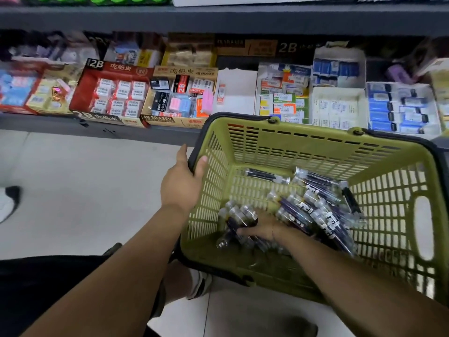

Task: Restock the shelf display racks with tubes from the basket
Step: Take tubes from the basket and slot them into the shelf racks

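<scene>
**Basket.** The green slotted basket (315, 142) sits at floor level in front of the lower shelf (121, 132), tilted so that its open top faces the camera. A black handle runs along its rim.

**Left hand.** The left hand (181, 183) grips the left rim of the basket. The thumb hooks over the inside of the wall, and the fingers curl round the outside, on the black handle.

**Right hand.** The right hand (261, 229) reaches down to the basket floor. Its fingers wrap round a tube bundle (239, 217) of several clear, dark-labelled tubes at the near left of the floor. Motion blur hides the exact finger placement.

**Task items.** The remaining tubes (323, 207) lie loose in a heap on the basket floor, right of the held bundle and crossing one another at mixed angles. One tube lies apart near the far wall.

**Shelf.** The shelf carries open display boxes side by side:
- a red 2B eraser box (111, 93);
- a tan 4B eraser box (179, 98), just beside it;
- a white carton (235, 93);
- boxes of blue-sleeved erasers (401, 108) at the right.

**Floor.** The light tiled floor (85, 190) lies to the left of the basket.
</scene>
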The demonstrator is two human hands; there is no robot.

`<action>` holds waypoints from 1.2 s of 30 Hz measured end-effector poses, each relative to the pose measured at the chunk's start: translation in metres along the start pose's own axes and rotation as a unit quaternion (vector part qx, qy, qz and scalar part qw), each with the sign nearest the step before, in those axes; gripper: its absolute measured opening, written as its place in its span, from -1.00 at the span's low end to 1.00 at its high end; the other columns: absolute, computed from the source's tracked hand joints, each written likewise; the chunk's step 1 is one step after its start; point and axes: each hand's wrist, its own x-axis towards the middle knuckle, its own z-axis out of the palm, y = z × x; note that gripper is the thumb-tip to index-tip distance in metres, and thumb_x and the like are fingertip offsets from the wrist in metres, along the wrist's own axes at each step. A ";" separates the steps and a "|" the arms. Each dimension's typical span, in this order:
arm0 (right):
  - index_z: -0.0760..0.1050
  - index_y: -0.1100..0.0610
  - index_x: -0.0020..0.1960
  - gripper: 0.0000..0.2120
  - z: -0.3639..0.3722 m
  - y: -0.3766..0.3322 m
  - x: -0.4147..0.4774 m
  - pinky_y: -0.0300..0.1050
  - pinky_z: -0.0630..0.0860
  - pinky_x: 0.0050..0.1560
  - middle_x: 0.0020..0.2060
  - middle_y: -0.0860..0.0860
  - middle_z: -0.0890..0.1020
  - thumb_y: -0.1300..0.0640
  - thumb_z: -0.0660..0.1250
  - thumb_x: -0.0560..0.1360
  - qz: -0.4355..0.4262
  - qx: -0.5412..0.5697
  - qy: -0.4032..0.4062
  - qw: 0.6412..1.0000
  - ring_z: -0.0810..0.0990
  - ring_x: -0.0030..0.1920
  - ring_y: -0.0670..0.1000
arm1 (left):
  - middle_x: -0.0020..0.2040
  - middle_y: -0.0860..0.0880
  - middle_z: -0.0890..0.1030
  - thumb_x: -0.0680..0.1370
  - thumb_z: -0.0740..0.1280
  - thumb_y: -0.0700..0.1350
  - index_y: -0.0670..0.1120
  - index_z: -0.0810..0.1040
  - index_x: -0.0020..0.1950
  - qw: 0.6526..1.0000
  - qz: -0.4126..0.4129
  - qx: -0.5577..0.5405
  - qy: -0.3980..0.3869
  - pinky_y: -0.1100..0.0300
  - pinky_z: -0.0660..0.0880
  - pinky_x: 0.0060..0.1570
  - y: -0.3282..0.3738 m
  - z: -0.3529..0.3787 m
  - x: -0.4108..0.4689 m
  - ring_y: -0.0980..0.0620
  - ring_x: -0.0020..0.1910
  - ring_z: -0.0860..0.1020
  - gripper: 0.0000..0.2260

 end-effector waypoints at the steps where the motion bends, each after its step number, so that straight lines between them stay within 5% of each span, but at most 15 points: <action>1: 0.00 0.08 0.53 -0.04 -0.001 -0.002 0.000 -0.04 0.19 0.42 0.52 0.05 0.12 -0.16 0.47 0.35 0.002 -0.002 -0.010 1.000 0.16 0.49 0.10 | 0.09 -0.09 0.65 0.61 0.08 0.21 -0.02 0.13 0.55 1.000 0.001 0.000 0.002 0.10 0.44 -0.08 -0.001 0.000 0.000 -0.16 0.09 0.59 -0.43; 6: 0.02 0.06 0.53 0.03 -0.005 -0.007 0.004 0.00 0.24 0.43 0.51 0.04 0.17 -0.18 0.52 0.27 0.022 -0.017 -0.033 0.999 0.20 0.47 0.11 | 0.11 -0.09 0.65 0.62 0.08 0.20 -0.04 0.15 0.54 1.000 0.003 -0.002 0.004 0.05 0.48 0.00 -0.001 0.000 -0.001 -0.17 0.11 0.58 -0.44; 11: 0.31 -0.01 0.41 -0.23 -0.012 -0.011 0.002 -0.05 0.28 0.39 0.34 -0.03 0.43 -0.11 0.53 0.29 0.021 0.012 -0.095 0.995 0.36 0.37 0.06 | 0.11 -0.09 0.65 0.62 0.09 0.20 -0.05 0.17 0.54 1.000 0.006 0.001 0.007 0.04 0.49 0.01 0.000 -0.001 -0.001 -0.16 0.11 0.58 -0.44; 15: 0.40 0.00 0.34 0.01 -0.006 -0.010 0.012 0.08 0.35 0.36 0.27 -0.01 0.52 -0.31 0.60 -0.03 0.028 0.091 -0.123 0.988 0.47 0.28 0.07 | 0.09 -0.08 0.65 0.62 0.08 0.20 -0.06 0.18 0.53 1.000 0.007 0.007 0.013 0.04 0.49 -0.01 0.000 -0.001 -0.002 -0.16 0.10 0.59 -0.45; 19: 0.52 0.01 0.11 -0.54 0.003 -0.024 -0.001 0.02 0.44 0.25 0.12 0.04 0.61 -0.03 0.56 0.27 0.027 0.201 -0.175 0.963 0.56 0.16 0.04 | 0.13 -0.07 0.64 0.62 0.07 0.21 -0.05 0.19 0.52 1.000 0.005 0.006 0.016 0.02 0.51 0.04 0.000 0.000 -0.001 -0.14 0.12 0.59 -0.45; 23: 0.45 -0.10 0.09 -0.64 0.002 -0.029 -0.004 -0.06 0.34 0.24 0.09 -0.12 0.56 0.11 0.50 0.38 -0.003 0.257 -0.155 0.954 0.45 0.18 -0.04 | 0.15 -0.08 0.63 0.62 0.08 0.20 -0.05 0.19 0.52 1.000 0.008 0.008 0.013 0.02 0.51 0.04 0.000 0.000 -0.002 -0.14 0.13 0.58 -0.46; 27: 0.35 -0.05 0.20 -0.50 0.002 -0.032 -0.009 -0.03 0.16 0.41 0.22 -0.09 0.43 0.10 0.51 0.37 -0.013 0.259 -0.136 0.956 0.32 0.29 -0.03 | 0.14 -0.08 0.64 0.62 0.07 0.21 -0.05 0.19 0.52 1.000 0.013 0.009 0.016 0.00 0.51 0.04 -0.002 0.000 -0.001 -0.14 0.13 0.59 -0.45; 30: 0.15 0.10 0.45 -0.21 -0.009 -0.036 -0.015 0.06 0.16 0.44 0.40 0.03 0.29 0.05 0.50 0.36 -0.026 0.251 -0.083 0.964 0.21 0.44 0.09 | 0.15 -0.07 0.63 0.61 0.06 0.22 -0.04 0.18 0.52 1.000 0.011 0.002 0.008 0.01 0.51 0.04 -0.005 0.004 0.000 -0.14 0.13 0.58 -0.45; 33: 0.46 0.02 0.11 -0.61 -0.033 -0.048 -0.032 0.11 0.35 0.36 0.06 -0.01 0.60 0.13 0.51 0.35 -0.097 0.290 -0.047 0.951 0.52 0.23 0.10 | 0.21 -0.08 0.59 0.58 0.02 0.28 -0.04 0.19 0.52 1.000 0.026 0.001 -0.005 -0.05 0.49 0.14 -0.012 0.003 0.003 -0.14 0.21 0.52 -0.39; 36: 0.51 0.10 0.00 -0.62 -0.062 -0.065 -0.055 0.09 0.52 0.17 -0.12 0.03 0.65 0.12 0.56 0.26 -0.183 0.304 0.028 0.935 0.62 -0.03 0.05 | 0.45 -0.14 0.36 0.58 -0.06 0.31 -0.12 0.22 0.52 0.990 0.114 0.084 0.029 -0.05 0.18 0.44 -0.004 0.000 0.001 -0.13 0.45 0.25 -0.33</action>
